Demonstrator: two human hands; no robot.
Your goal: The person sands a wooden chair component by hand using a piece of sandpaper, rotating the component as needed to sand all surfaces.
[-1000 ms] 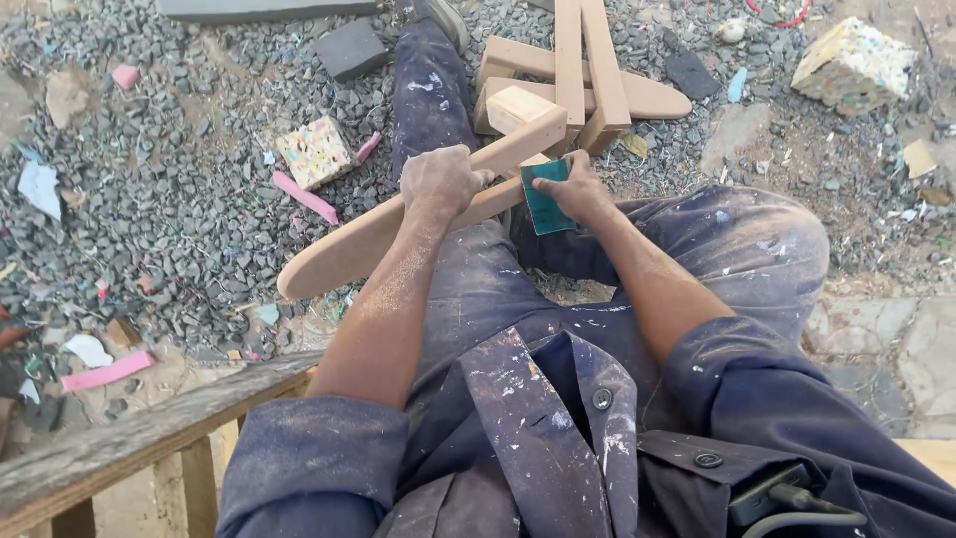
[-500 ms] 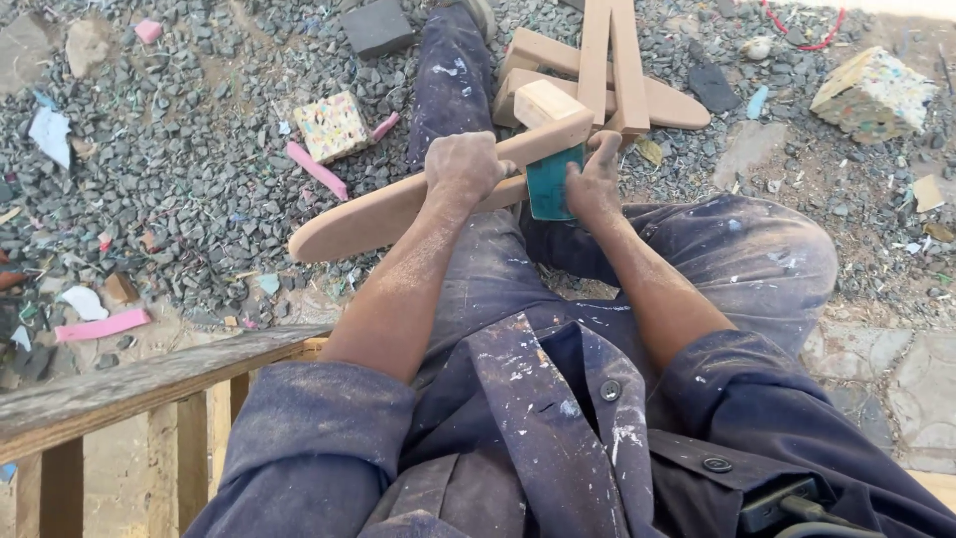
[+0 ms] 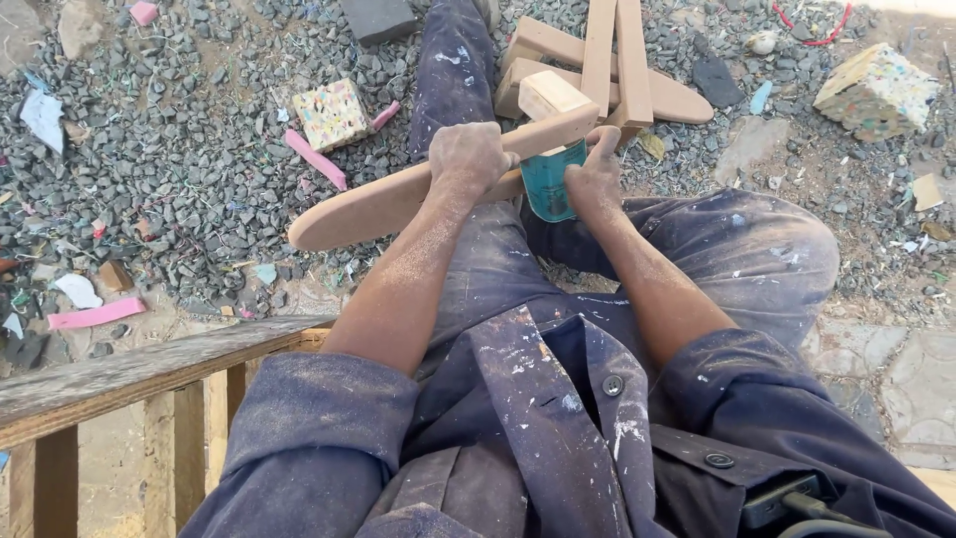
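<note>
I sit with a long, curved wooden piece held across my lap; its rounded end points left over the gravel. My left hand is closed around the middle of this piece. My right hand presses a folded teal sheet of sandpaper against the piece near its right end. Both forearms are dusted with sawdust. Just beyond my hands lies a small pale wooden block on a pile of similar curved pieces and slats.
A weathered wooden bench edge runs at lower left. Gravel ground holds a speckled foam block, pink strips, a dark slab and a larger speckled block at top right. My paint-stained trouser legs fill the centre.
The view has shifted slightly. My right hand with the sandpaper has moved a little along the wooden piece; my left hand keeps its grip.
</note>
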